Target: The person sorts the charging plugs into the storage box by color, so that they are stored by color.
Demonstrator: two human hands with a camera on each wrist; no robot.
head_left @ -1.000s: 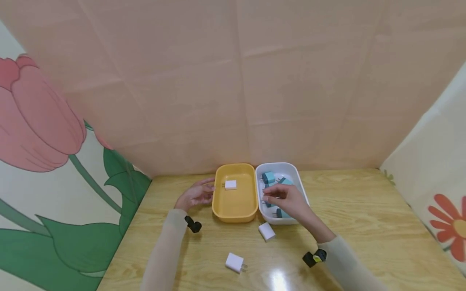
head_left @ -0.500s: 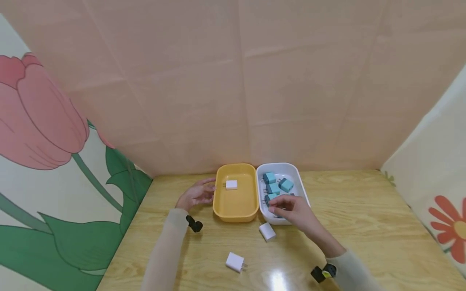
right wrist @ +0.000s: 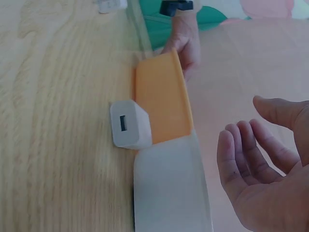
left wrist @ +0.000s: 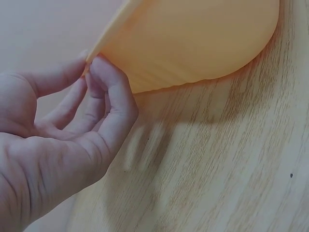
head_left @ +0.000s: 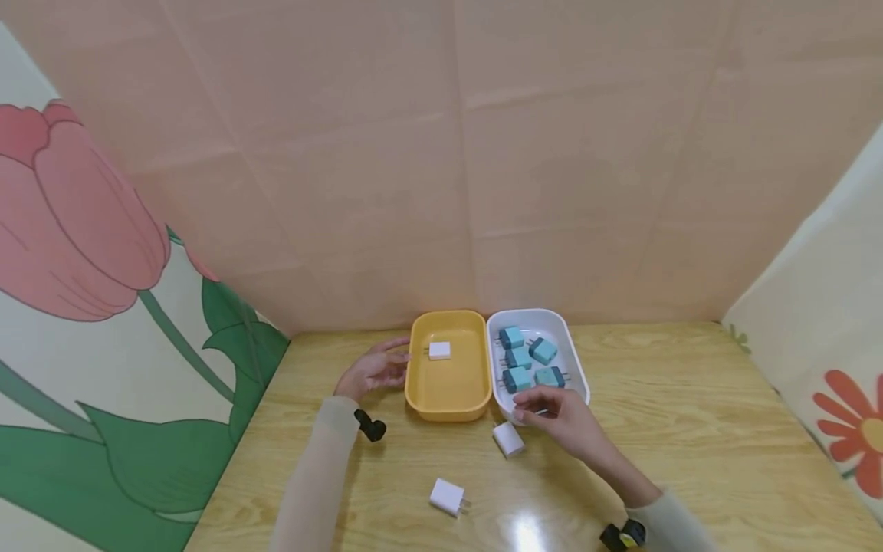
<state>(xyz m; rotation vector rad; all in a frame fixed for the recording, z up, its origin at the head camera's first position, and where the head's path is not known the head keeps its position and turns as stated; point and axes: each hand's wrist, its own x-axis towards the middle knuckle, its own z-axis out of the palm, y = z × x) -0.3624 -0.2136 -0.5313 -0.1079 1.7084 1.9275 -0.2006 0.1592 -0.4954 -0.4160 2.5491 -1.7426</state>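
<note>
My left hand (head_left: 372, 369) is at the left side of the yellow tray (head_left: 448, 391). In the left wrist view, the thumb and index finger of that hand (left wrist: 87, 116) pinch the tray's rim (left wrist: 113, 26). A white charger plug (head_left: 439, 351) lies inside this tray. Over the near end of the white tray (head_left: 569, 356) hovers my right hand (head_left: 562, 420), fingers loosely bent around nothing, as the right wrist view also shows. Several teal charger plugs (head_left: 517, 379) lie in the white tray. Just in front of it, on the table, is another white charger plug (head_left: 508, 440).
A further white charger plug (head_left: 447, 497) lies nearer on the wooden table (head_left: 676, 406), prongs to the right. The trays stand side by side against a pink cloth backdrop (head_left: 441, 192). Flower-printed cloth (head_left: 90, 230) hangs at both sides.
My right hand has drawn back from the middle of the white tray toward its near edge, uncovering the teal charger plugs. My left hand stays at the yellow tray.
</note>
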